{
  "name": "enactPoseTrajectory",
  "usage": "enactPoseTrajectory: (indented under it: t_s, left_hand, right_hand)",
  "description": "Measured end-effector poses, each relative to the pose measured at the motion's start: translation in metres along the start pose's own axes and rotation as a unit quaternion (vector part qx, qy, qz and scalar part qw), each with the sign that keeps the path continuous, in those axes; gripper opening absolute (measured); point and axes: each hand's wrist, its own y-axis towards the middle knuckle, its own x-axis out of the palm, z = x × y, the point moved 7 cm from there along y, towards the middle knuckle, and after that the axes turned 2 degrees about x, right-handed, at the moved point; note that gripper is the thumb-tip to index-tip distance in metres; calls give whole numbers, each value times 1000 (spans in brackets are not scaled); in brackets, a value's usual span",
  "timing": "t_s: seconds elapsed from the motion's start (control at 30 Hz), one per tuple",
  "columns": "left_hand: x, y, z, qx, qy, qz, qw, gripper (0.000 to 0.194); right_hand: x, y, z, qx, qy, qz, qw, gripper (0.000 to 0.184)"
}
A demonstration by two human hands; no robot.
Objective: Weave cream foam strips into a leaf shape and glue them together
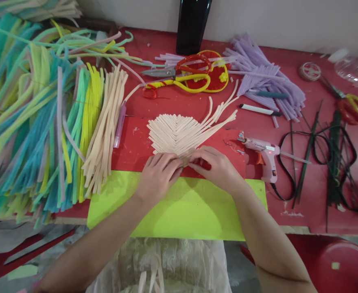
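A cream pipe-cleaner leaf (175,130) lies over a red sheet (130,138), its strips angled in from both sides to a central seam. Several loose strip ends fan out from it to the upper right. At its near, narrow end, my left hand (160,173) is closed with fingers and thumb on the strips. Just beside it, my right hand (217,165) pinches the same end from the right. The fingers partly hide what lies between them. Beneath my wrists is a bright yellow-green board (191,211).
Bundles of coloured pipe cleaners (44,134) cover the left, with a cream bundle (105,130) beside a purple marker (119,126). Scissors (179,75) and lilac pipe cleaners (267,77) lie behind. A pink glue gun (264,154) with a looping black cord sits at right.
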Motion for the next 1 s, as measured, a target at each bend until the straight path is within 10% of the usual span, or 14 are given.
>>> enactPoseTrajectory:
  t_s: [1.0]
  left_hand:
    - [-6, -2, 18, 71, 25, -5, 997, 18]
  right_hand:
    - [-18, -4, 4, -84, -4, 37, 996, 19]
